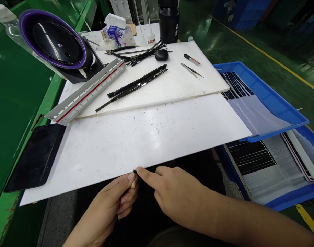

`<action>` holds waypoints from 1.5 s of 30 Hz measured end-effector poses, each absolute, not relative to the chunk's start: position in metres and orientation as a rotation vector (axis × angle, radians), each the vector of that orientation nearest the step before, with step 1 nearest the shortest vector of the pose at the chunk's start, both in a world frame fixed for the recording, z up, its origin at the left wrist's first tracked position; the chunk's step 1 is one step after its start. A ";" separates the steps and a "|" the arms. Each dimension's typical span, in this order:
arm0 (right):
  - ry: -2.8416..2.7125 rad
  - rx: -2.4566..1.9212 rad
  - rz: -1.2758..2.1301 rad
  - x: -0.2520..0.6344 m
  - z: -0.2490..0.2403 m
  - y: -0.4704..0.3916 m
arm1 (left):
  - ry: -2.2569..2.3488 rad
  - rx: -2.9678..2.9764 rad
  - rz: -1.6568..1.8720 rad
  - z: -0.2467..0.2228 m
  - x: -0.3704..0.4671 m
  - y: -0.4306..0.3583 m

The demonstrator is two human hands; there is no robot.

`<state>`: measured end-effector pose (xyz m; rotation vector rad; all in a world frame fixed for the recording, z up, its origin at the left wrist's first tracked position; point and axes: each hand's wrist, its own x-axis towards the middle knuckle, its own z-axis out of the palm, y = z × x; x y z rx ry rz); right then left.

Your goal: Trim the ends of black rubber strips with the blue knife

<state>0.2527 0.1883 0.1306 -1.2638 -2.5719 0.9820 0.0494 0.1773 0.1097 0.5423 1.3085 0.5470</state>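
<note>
At the front edge of the white board (157, 133), my left hand (118, 195) pinches a thin black strip (135, 171); only its tip shows clearly, and the rest is hidden by the hand and the dark background. My right hand (172, 188) points with its index finger, whose tip touches or nearly touches the strip's end. Its other fingers are curled, and whether they hold anything is hidden. Several glossy black strips (138, 84) lie on a white foam slab (193, 80) beyond the hands.
Tweezers (191, 71), a small knife (192, 59), pliers (120, 51) and a black case (161, 55) lie on the foam. A ruler-like rail (90, 89), fan (59, 41) and tablet (35, 157) are left; blue trays (277, 103) with strips stand right; a black bottle (169, 22) stands behind.
</note>
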 end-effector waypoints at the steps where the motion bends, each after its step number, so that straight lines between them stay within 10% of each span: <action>1: -2.590 -1.269 0.968 0.252 0.131 0.189 | 1.314 0.544 0.548 0.110 0.050 0.177; 45: -2.520 -1.325 0.947 0.250 0.126 0.179 | 1.344 0.463 0.649 0.112 0.059 0.172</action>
